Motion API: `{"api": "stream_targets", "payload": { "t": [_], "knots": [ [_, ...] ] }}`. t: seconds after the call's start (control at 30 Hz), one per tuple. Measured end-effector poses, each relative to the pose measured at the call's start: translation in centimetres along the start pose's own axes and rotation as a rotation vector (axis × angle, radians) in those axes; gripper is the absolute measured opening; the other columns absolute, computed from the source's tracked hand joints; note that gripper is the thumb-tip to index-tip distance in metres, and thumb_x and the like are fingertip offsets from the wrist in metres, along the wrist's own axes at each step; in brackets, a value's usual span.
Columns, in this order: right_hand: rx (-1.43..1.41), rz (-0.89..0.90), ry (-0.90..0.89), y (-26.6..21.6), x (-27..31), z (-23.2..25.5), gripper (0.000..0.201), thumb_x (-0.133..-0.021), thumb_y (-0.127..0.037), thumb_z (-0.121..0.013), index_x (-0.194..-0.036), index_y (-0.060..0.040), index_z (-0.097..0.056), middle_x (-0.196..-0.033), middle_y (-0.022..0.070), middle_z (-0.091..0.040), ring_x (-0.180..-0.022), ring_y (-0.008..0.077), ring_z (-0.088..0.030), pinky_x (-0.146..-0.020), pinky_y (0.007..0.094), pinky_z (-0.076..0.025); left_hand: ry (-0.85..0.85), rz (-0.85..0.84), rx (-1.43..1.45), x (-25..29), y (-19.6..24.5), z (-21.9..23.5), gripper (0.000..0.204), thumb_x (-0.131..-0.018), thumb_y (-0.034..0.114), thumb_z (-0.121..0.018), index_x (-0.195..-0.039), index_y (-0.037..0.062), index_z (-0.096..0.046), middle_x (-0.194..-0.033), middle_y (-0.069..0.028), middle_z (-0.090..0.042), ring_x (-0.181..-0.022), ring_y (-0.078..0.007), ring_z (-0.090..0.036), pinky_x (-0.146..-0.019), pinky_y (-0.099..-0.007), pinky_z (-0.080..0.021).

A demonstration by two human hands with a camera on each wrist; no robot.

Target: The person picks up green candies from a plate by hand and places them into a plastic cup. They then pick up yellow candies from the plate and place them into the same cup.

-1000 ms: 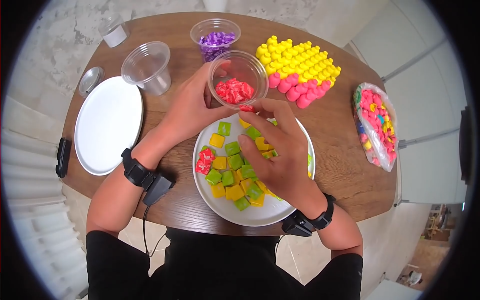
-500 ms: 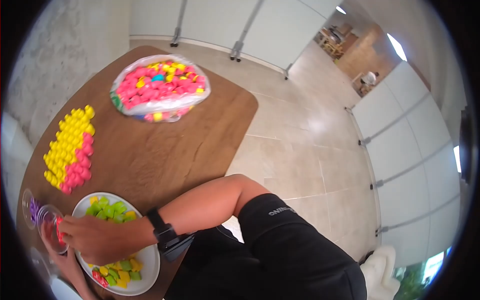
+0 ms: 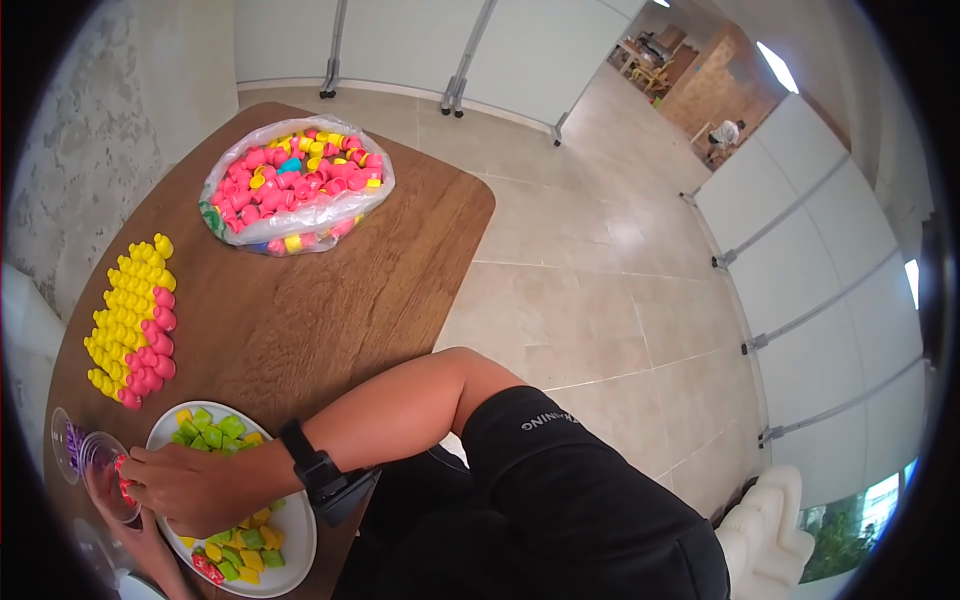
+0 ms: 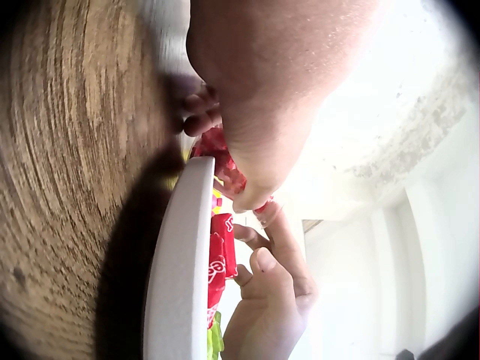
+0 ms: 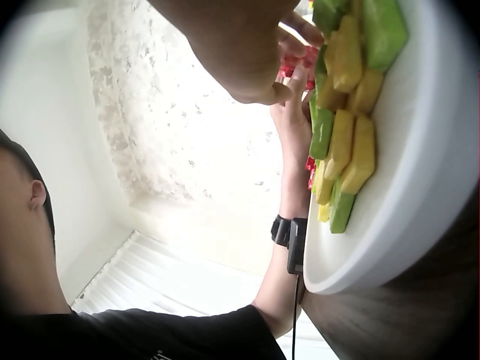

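Observation:
At the lower left of the head view, my left hand (image 3: 142,535) grips a clear plastic cup (image 3: 95,446) of red wrapped candies. My right hand (image 3: 205,490) is at the rim of that cup, reaching across a white oval plate (image 3: 300,530). Its fingertips hold a small red candy (image 4: 263,208), seen close to the left thumb in the left wrist view, while the right thumb stays apart. Green and yellow square candies (image 5: 349,142) cover much of the plate, with red candies (image 4: 219,259) at its edge.
Behind the held cup stands a clear cup of purple pieces (image 3: 70,445). Yellow and pink bottle-shaped pieces (image 3: 130,325) line the table's left side. A plastic bag (image 3: 295,215) full of pink and yellow caps sits at the far end of the wooden table (image 3: 310,330).
The head view has swung far to the right, so the hands now appear at the lower left. Both hands keep nearly the same pose at the cup.

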State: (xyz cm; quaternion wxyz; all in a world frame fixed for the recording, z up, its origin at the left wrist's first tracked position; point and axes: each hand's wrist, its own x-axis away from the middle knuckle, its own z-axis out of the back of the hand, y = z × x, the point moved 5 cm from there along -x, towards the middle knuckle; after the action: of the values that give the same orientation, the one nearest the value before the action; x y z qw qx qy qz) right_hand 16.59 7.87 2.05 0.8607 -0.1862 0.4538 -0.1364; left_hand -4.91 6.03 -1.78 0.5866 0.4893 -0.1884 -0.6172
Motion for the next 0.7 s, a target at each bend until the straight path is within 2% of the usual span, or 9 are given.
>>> {"api": "stream_targets", "payload": {
  "t": [0.1, 0.17, 0.27, 0.33, 0.37, 0.43, 0.6, 0.67, 0.7],
  "knots": [
    [0.04, 0.062, 0.099, -0.5, 0.1, 0.9, 0.035, -0.074, -0.008, -0.073, -0.105, 0.0083, -0.071, -0.115, 0.0186, -0.057, -0.111, 0.0337, -0.056, -0.083, 0.0399, -0.053, -0.008, 0.027, 0.022, 0.1, 0.4, -0.1, 0.085, -0.091, -0.003, -0.066, -0.169, 0.0093, -0.034, -0.154, -0.0204, -0.056, -0.143, -0.0305, -0.053, -0.124, -0.0438, -0.037],
    [0.038, 0.004, 0.006, -0.3, 0.0, 0.8, 0.035, -0.073, -0.008, -0.073, -0.104, 0.0079, -0.07, -0.117, 0.0189, -0.056, -0.109, 0.034, -0.056, -0.082, 0.0404, -0.053, -0.001, 0.053, 0.023, 0.1, 0.6, -0.1, 0.084, -0.092, -0.002, -0.066, -0.169, 0.0092, -0.034, -0.155, -0.0206, -0.055, -0.144, -0.0305, -0.053, -0.124, -0.0437, -0.037],
    [0.015, 0.015, 0.084, -0.3, 0.3, 1.5, 0.037, -0.073, -0.008, -0.073, -0.106, 0.0078, -0.068, -0.119, 0.0193, -0.056, -0.107, 0.035, -0.056, -0.081, 0.0411, -0.053, -0.011, 0.018, -0.02, 0.0, 0.5, 0.1, 0.085, -0.093, 0.009, -0.073, -0.169, 0.0096, -0.034, -0.157, -0.0191, -0.054, -0.144, -0.0298, -0.054, -0.124, -0.0432, -0.039],
    [0.011, 0.016, 0.073, 0.1, 0.7, 1.4, 0.04, -0.075, -0.008, -0.072, -0.111, 0.0078, -0.066, -0.131, 0.0258, -0.056, -0.113, 0.0403, -0.059, -0.084, 0.0441, -0.056, -0.006, 0.011, -0.002, 0.2, 1.4, -0.3, 0.089, -0.09, 0.008, -0.08, -0.168, 0.008, -0.035, -0.156, -0.0185, -0.054, -0.144, -0.0301, -0.053, -0.122, -0.0428, -0.04],
    [-0.006, -0.048, -0.079, -0.2, 0.4, 2.0, 0.04, -0.078, -0.008, -0.071, -0.115, 0.0065, -0.066, -0.137, 0.0294, -0.054, -0.119, 0.0441, -0.059, -0.089, 0.0473, -0.057, -0.01, 0.039, 0.007, 0.5, 2.4, -0.5, 0.089, -0.09, 0.008, -0.08, -0.167, 0.0077, -0.035, -0.156, -0.0185, -0.055, -0.145, -0.0301, -0.053, -0.122, -0.0429, -0.041],
    [-0.046, -0.145, -0.109, -0.2, -0.1, 2.6, 0.043, -0.081, -0.007, -0.07, -0.121, 0.0054, -0.065, -0.142, 0.0302, -0.053, -0.122, 0.0449, -0.06, -0.093, 0.0505, -0.057, -0.009, 0.058, -0.003, 0.6, 4.3, -1.1, 0.088, -0.089, 0.006, -0.081, -0.166, 0.0076, -0.037, -0.155, -0.018, -0.056, -0.145, -0.0301, -0.054, -0.121, -0.0429, -0.042],
    [-0.031, -0.191, -0.147, -0.6, -0.5, 3.5, 0.06, -0.084, -0.009, -0.078, -0.141, 0.0008, -0.061, -0.157, 0.0255, -0.048, -0.129, 0.0395, -0.062, -0.1, 0.0473, -0.058, -0.014, 0.037, -0.017, 0.4, 5.9, -1.7, 0.09, -0.085, 0.005, -0.084, -0.163, 0.0074, -0.039, -0.154, -0.0174, -0.057, -0.145, -0.0285, -0.055, -0.12, -0.0426, -0.045],
    [-0.039, -0.194, -0.155, -0.9, -1.0, 3.9, 0.064, -0.083, -0.008, -0.081, -0.144, -0.0046, -0.061, -0.158, 0.0215, -0.049, -0.123, 0.0359, -0.066, -0.1, 0.0453, -0.058, 0.025, -0.019, -0.038, 0.3, 5.7, -1.6, 0.094, -0.084, 0.008, -0.087, -0.163, 0.0089, -0.037, -0.154, -0.0176, -0.057, -0.133, -0.0255, -0.064, -0.108, -0.0373, -0.053],
    [-0.022, -0.207, -0.161, -0.9, -1.1, 4.1, 0.063, -0.083, -0.009, -0.081, -0.143, -0.0055, -0.063, -0.157, 0.02, -0.051, -0.123, 0.0355, -0.066, -0.098, 0.0444, -0.059, 0.048, 0.007, -0.063, 0.5, 5.5, -1.3, 0.094, -0.084, 0.008, -0.087, -0.163, 0.0089, -0.037, -0.154, -0.0176, -0.057, -0.133, -0.0255, -0.064, -0.108, -0.0373, -0.053]
  ]
}}
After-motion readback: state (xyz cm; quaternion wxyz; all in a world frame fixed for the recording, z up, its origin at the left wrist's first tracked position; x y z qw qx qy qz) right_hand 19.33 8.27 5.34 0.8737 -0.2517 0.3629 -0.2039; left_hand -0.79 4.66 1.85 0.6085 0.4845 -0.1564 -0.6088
